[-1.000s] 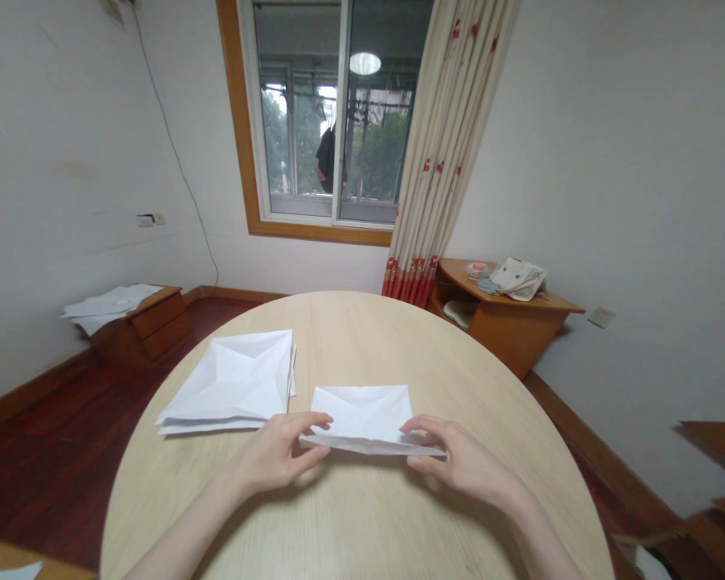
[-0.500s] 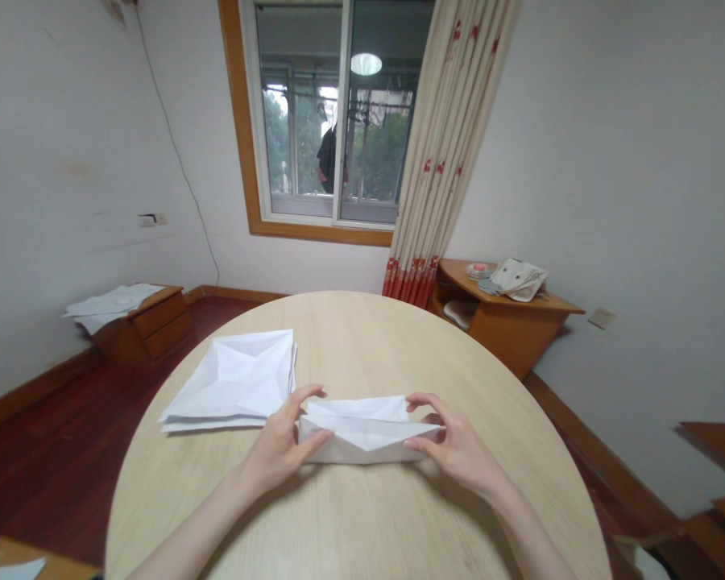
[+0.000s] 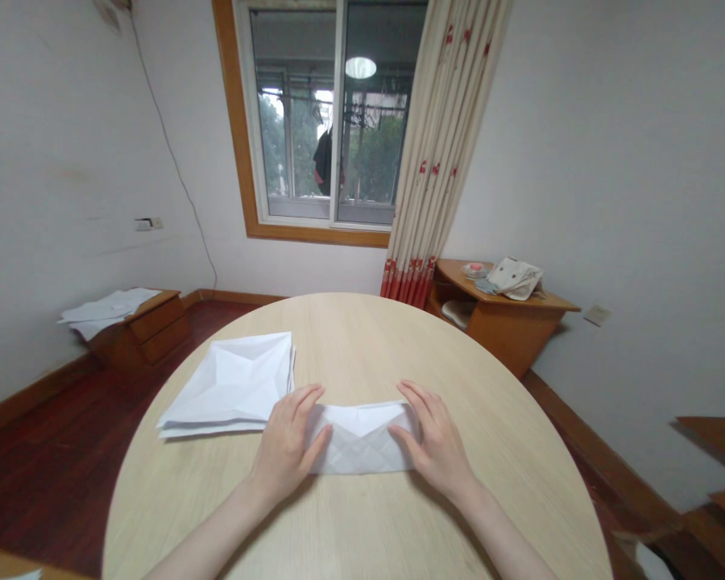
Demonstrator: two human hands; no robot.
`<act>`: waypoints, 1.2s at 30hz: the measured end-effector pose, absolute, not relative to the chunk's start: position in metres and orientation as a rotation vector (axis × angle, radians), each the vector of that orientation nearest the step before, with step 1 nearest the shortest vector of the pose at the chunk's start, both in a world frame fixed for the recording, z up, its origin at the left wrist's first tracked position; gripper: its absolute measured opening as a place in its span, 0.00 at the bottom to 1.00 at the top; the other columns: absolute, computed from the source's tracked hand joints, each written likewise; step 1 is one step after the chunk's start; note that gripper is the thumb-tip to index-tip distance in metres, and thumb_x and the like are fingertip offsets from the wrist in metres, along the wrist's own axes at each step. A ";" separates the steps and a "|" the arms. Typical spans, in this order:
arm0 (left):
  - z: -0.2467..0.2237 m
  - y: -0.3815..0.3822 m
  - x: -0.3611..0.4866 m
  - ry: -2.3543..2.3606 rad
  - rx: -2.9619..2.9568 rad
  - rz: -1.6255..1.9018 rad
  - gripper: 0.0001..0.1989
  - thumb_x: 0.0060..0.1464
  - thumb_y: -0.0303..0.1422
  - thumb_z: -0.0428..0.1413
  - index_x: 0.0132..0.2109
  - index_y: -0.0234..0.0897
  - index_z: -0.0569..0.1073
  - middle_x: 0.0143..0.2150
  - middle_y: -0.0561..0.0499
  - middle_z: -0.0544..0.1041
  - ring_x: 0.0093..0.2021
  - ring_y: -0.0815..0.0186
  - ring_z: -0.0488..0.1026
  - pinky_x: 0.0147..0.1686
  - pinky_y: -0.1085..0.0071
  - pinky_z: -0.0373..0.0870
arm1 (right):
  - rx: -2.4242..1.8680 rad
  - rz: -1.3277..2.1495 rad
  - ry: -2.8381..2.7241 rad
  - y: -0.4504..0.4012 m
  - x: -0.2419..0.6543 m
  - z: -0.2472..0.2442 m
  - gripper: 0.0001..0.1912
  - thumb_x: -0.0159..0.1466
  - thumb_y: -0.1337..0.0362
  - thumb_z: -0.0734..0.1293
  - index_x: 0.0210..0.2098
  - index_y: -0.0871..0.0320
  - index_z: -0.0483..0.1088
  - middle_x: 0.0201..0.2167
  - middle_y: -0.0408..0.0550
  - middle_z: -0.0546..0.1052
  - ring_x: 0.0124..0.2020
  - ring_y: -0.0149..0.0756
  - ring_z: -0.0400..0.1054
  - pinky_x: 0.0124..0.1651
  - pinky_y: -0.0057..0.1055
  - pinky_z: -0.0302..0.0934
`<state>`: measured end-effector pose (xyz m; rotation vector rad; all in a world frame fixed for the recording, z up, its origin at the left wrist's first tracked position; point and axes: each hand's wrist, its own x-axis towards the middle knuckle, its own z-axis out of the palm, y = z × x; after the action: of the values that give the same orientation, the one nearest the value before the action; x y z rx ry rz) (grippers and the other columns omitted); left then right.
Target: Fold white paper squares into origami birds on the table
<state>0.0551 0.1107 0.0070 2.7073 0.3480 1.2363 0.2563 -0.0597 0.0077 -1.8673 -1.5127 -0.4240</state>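
A piece of folded white paper (image 3: 362, 451) sits on the round table (image 3: 362, 524) in front of me, creased, with a V-shaped dip along its top edge. My left hand (image 3: 283, 439) wraps round its left end, the thumb on the near face and the fingers behind. At the right end, my right hand (image 3: 442, 443) has the same hold. The outer ends of the paper are hidden by both hands. Left of the paper lies a stack of creased white sheets (image 3: 245, 374), close to my left fingers.
Beyond the table are a window (image 3: 332, 121) and a curtain (image 3: 441, 161). A corner cabinet (image 3: 501, 322) with a cloth bag (image 3: 516, 278) on it stands at the back right. A low drawer cabinet (image 3: 157, 326) with papers (image 3: 112, 310) on top is at the left.
The folded paper's opening has narrowed, with its near face now showing more fully and a V in its top edge. Both hands have moved further over its ends and closer together.
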 end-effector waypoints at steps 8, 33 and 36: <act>-0.003 0.094 0.063 0.258 2.846 1.104 0.24 0.62 0.31 0.47 0.63 0.36 0.54 0.59 0.39 0.67 0.61 0.53 0.63 0.59 0.52 0.61 | -1.912 -0.439 -1.758 -0.047 0.232 0.000 0.20 0.68 0.65 0.55 0.59 0.57 0.62 0.56 0.54 0.70 0.59 0.44 0.61 0.62 0.51 0.52; -0.047 0.100 0.074 0.312 2.917 0.480 0.26 0.65 0.40 0.45 0.66 0.38 0.55 0.68 0.43 0.56 0.68 0.54 0.50 0.62 0.53 0.56 | -2.106 -0.032 -1.908 -0.037 0.227 -0.033 0.27 0.70 0.61 0.52 0.66 0.63 0.51 0.66 0.56 0.54 0.68 0.42 0.44 0.67 0.47 0.47; -0.047 0.102 0.074 0.290 2.922 0.418 0.27 0.65 0.41 0.44 0.67 0.38 0.53 0.69 0.43 0.53 0.68 0.54 0.47 0.63 0.52 0.54 | -2.090 0.013 -1.942 -0.039 0.230 -0.035 0.28 0.70 0.59 0.52 0.67 0.62 0.46 0.68 0.55 0.48 0.69 0.42 0.38 0.68 0.48 0.44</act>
<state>0.0739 0.1024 -0.0470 2.9216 0.2897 0.4182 0.2304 -0.0385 -0.0349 -2.0898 -1.9421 0.0134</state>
